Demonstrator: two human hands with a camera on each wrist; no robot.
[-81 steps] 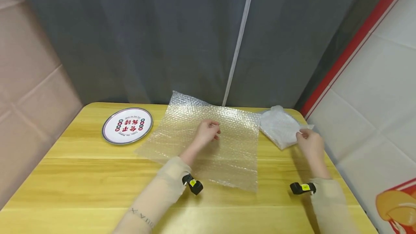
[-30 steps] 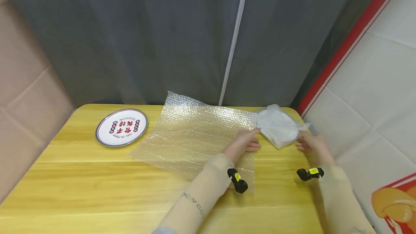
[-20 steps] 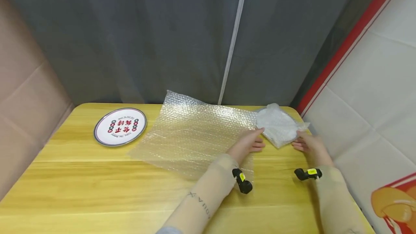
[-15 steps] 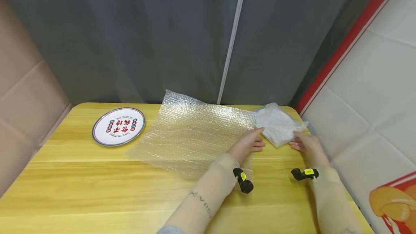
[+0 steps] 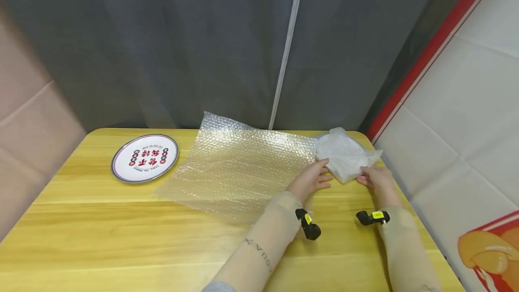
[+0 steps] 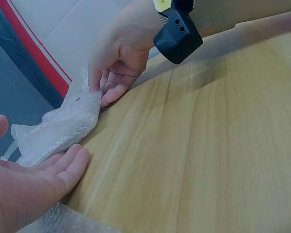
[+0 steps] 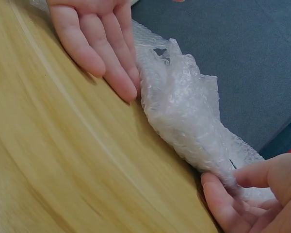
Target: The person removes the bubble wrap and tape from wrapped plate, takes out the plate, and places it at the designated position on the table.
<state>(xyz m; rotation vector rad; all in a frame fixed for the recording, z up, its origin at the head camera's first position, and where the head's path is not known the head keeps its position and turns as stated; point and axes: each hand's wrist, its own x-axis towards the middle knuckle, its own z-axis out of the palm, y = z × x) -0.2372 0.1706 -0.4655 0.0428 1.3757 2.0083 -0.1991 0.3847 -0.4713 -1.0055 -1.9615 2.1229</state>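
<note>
At the table's back right corner lies a bundle of bubble wrap [image 5: 342, 154], round and whitish; what is inside is hidden. My left hand [image 5: 310, 178] is at its left edge, fingers extended, palm toward the bundle. In the left wrist view those straight fingers [image 6: 70, 165] reach along the bundle's lower side. My right hand [image 5: 377, 181] pinches the bundle's near right edge between thumb and fingers, as the right wrist view shows with the thumb [image 7: 254, 174] on top. Under my left forearm spreads a flat sheet of clear bubble wrap [image 5: 243, 161].
A white plate [image 5: 145, 158] with red lettering and a dark rim sits at the back left of the wooden table [image 5: 101, 238]. Behind the table hangs a grey curtain [image 5: 182, 48]. A white wall panel [image 5: 458, 125] with a red stripe borders the right side.
My left hand has come from above the bubble wrap sheet rightward to the bundle. My right hand has shifted from the bundle's right corner to its near right edge. The plate stays put.
</note>
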